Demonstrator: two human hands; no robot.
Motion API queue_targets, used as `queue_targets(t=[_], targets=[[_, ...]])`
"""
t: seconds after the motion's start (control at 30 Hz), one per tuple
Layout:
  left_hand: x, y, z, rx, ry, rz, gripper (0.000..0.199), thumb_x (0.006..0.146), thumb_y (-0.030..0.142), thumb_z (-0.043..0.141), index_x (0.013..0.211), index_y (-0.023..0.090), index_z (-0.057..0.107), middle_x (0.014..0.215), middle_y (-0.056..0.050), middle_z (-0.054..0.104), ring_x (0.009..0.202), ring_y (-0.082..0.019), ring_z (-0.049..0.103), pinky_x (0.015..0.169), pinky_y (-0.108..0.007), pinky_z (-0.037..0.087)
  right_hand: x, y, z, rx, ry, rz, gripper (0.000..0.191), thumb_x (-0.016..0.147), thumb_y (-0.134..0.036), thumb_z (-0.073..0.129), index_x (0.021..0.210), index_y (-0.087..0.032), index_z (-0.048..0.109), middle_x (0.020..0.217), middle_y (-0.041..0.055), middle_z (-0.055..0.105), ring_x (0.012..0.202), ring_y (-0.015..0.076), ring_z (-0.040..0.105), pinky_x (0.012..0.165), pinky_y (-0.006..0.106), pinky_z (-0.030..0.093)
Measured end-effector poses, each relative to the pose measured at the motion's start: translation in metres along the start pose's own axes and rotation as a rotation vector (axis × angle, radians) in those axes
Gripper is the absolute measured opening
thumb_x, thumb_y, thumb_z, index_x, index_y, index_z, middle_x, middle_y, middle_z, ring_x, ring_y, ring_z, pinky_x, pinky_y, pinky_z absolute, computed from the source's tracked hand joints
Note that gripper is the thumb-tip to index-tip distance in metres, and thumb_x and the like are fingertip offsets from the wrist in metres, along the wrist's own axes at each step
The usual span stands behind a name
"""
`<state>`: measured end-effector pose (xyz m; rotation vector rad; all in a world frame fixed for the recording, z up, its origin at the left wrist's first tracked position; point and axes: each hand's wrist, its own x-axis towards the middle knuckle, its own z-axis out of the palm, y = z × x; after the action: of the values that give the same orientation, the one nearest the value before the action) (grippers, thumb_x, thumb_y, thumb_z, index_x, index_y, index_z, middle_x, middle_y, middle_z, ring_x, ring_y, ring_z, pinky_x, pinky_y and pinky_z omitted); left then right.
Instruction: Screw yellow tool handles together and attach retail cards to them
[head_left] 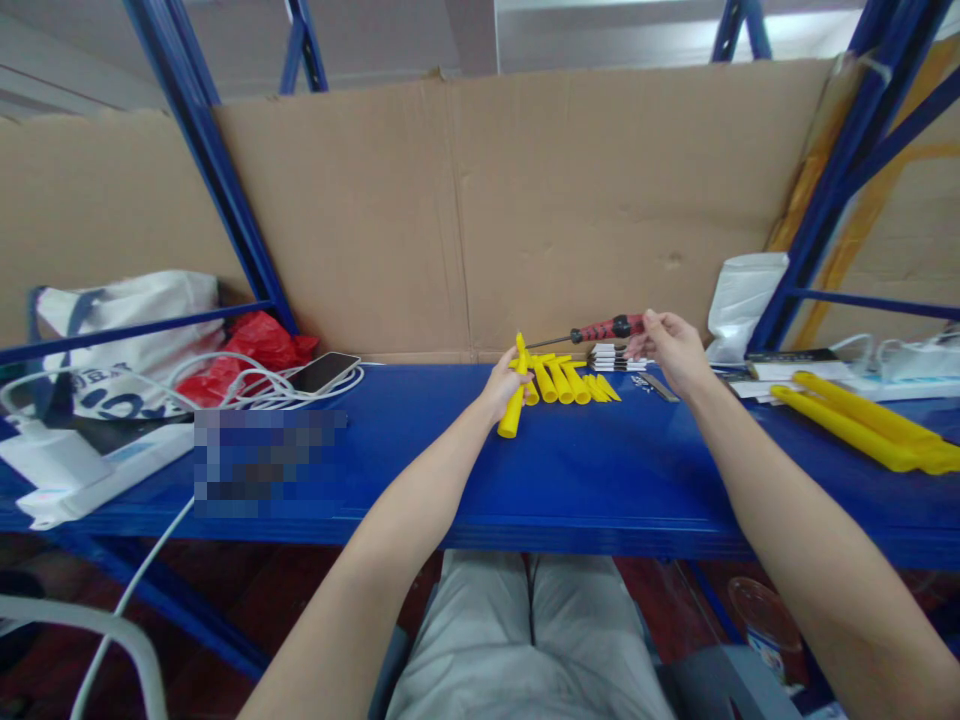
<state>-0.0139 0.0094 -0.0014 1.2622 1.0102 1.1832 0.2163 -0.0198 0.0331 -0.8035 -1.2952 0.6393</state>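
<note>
My left hand (504, 388) is closed around a yellow plastic handle-like piece (513, 405), its wide round end pointing down toward me. My right hand (670, 345) grips the back end of a screwdriver (600, 330) with a red and black handle. The screwdriver lies nearly level, and its thin shaft points left to the upper part of the yellow piece. Whether the tip touches it I cannot tell. Just right of my left hand, several similar yellow pieces (561, 382) lie in a row, with small yellow pointed pieces (602, 388) beside them.
Behind the row sits a stack of small white and dark pieces (615, 357). Long yellow parts (862, 425) lie at the right. A phone (326, 371), white cables, a red bag (259, 345) and a power strip (112, 475) occupy the left. Cardboard (525, 200) walls the back.
</note>
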Motion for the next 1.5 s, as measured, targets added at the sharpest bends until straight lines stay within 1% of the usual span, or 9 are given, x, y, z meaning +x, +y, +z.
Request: queue_targets(t=[0.17,0.53,0.63,0.77,0.97,1.17,1.23,1.4,1.5], targets=[[-0.004,0.004,0.002,-0.064,-0.031,0.009,0.073,0.073,-0.002,0.047,0.136,0.031,0.029,0.077,0.0,0.058,0.038,-0.005,0.044,0.039,-0.018,0.034,0.003,0.002,-0.003,0.022,0.061,0.035,0.041,0.063,-0.057,0.066,0.066,-0.021,0.045,0.049,-0.0013,0.057,0.043,0.0116,0.056,0.04,0.022,0.04],[-0.004,0.008,-0.004,-0.18,-0.012,-0.016,0.073,0.075,0.004,0.052,0.137,0.034,0.026,0.076,0.0,0.059,0.039,-0.004,0.044,0.041,-0.018,0.036,0.003,0.017,-0.002,-0.029,-0.025,0.022,0.037,0.065,-0.047,0.069,0.082,-0.022,0.049,0.06,-0.0039,0.06,0.049,0.0104,0.055,0.046,0.023,0.045],[-0.004,0.008,-0.006,-0.166,-0.002,-0.014,0.074,0.076,0.003,0.05,0.137,0.035,0.025,0.079,0.0,0.059,0.039,-0.004,0.043,0.04,-0.018,0.035,0.001,0.015,0.001,-0.042,-0.036,0.056,0.036,0.066,-0.048,0.068,0.08,-0.022,0.048,0.057,-0.0036,0.06,0.045,0.0101,0.054,0.045,0.023,0.044],[-0.004,0.008,-0.004,-0.136,-0.013,-0.007,0.074,0.074,0.001,0.048,0.136,0.034,0.027,0.083,-0.002,0.06,0.039,-0.005,0.044,0.04,-0.018,0.035,-0.001,0.01,0.004,0.011,0.02,0.08,0.036,0.066,-0.05,0.066,0.078,-0.022,0.047,0.049,-0.0056,0.055,0.036,0.0095,0.049,0.037,0.022,0.039],[-0.006,0.008,0.0,-0.122,-0.049,-0.012,0.074,0.073,0.0,0.047,0.136,0.033,0.027,0.077,-0.001,0.061,0.039,-0.005,0.045,0.04,-0.017,0.035,-0.003,-0.001,0.002,0.098,0.03,0.097,0.035,0.066,-0.051,0.066,0.079,-0.02,0.056,0.048,-0.0039,0.054,0.036,0.0082,0.047,0.035,0.021,0.037],[-0.008,0.009,-0.001,-0.111,-0.046,0.002,0.073,0.074,-0.001,0.046,0.137,0.031,0.027,0.078,-0.001,0.059,0.037,-0.005,0.044,0.039,-0.018,0.035,-0.003,-0.002,0.002,0.15,0.054,0.187,0.022,0.069,-0.038,0.065,0.078,-0.019,0.057,0.048,-0.0032,0.054,0.039,0.009,0.048,0.039,0.021,0.04],[-0.009,0.01,0.0,-0.111,-0.042,0.001,0.073,0.074,-0.001,0.046,0.136,0.032,0.027,0.078,0.0,0.059,0.038,-0.005,0.044,0.039,-0.018,0.035,-0.002,0.002,0.003,0.127,0.07,0.188,0.015,0.071,-0.032,0.061,0.077,-0.02,0.056,0.046,-0.0042,0.051,0.037,0.0087,0.045,0.037,0.021,0.037],[-0.011,0.012,0.002,-0.113,-0.042,-0.03,0.073,0.074,-0.001,0.047,0.136,0.032,0.028,0.072,0.001,0.058,0.037,-0.005,0.043,0.039,-0.017,0.035,0.002,0.011,0.002,-0.022,0.117,0.126,0.005,0.07,-0.026,0.052,0.073,-0.022,0.051,0.041,-0.0073,0.037,0.031,0.0066,0.028,0.03,0.019,0.018],[-0.012,0.012,0.005,-0.132,-0.068,-0.032,0.073,0.073,-0.001,0.048,0.136,0.032,0.028,0.071,0.001,0.057,0.037,-0.005,0.043,0.039,-0.017,0.035,0.003,0.01,0.001,-0.062,0.124,0.055,0.005,0.071,-0.027,0.049,0.074,-0.023,0.049,0.043,-0.0076,0.032,0.032,0.007,0.025,0.031,0.019,0.018]])
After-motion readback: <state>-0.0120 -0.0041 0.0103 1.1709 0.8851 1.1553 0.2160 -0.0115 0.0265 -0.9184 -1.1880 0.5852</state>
